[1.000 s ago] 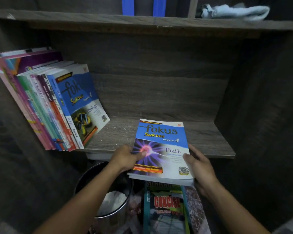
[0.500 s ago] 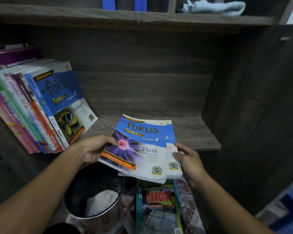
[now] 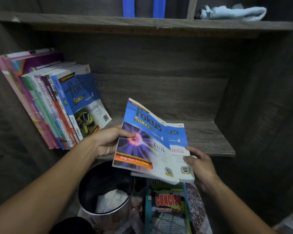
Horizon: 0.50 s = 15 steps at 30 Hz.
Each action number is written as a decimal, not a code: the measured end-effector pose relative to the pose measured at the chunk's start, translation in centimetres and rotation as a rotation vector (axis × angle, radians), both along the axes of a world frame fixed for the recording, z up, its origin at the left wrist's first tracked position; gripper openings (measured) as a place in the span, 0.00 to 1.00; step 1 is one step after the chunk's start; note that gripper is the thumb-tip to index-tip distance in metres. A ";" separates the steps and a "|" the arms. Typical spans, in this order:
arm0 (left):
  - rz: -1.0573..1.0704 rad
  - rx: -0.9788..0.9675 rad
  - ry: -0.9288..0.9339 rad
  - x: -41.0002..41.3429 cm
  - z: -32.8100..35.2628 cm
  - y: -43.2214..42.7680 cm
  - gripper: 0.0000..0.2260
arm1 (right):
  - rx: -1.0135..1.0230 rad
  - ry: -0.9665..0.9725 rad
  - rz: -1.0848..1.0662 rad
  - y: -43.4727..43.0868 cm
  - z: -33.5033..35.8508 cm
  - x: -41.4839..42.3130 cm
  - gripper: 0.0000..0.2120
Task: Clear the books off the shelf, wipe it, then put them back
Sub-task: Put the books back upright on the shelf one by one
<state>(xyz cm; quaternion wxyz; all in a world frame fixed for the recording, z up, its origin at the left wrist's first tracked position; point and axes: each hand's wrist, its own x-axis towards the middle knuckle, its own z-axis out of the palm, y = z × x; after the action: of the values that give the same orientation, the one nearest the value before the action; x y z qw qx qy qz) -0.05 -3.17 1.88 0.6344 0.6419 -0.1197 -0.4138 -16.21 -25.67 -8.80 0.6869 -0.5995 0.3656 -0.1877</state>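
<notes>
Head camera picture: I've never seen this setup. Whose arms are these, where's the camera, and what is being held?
No machine: a person wears one camera on the head, looking down at their own arms. The left hand grips a blue paperback Fizik book; the right hand grips a second blue-and-white paperback partly under it. On the dark wooden shelf, a row of colourful books leans at the left. Below stands a round metal bin; a pale blue cloth lies on the shelf above.
</notes>
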 end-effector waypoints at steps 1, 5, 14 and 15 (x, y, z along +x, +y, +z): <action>0.023 -0.053 -0.041 0.0 0.7 0.3 0.09 | -0.007 0.006 0.002 -0.1 0.0 0.0 0.18; 0.141 -0.156 -0.229 0.9 3.3 2.1 0.15 | -0.009 0.037 0.019 -0.1 -0.2 0.1 0.18; 0.759 -0.174 -0.427 4.6 2.2 3.1 0.14 | -0.021 0.049 0.021 0.0 0.2 -0.2 0.17; 0.812 -0.166 -0.433 5.2 1.6 2.9 0.14 | -0.019 0.051 0.021 0.0 0.2 -0.3 0.17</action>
<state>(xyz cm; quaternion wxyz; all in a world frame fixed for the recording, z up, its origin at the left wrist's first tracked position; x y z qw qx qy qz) 5.12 -0.27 3.51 0.7546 0.6555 -0.0208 0.0224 -16.47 -25.66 -8.61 0.6738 -0.6142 0.3746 -0.1685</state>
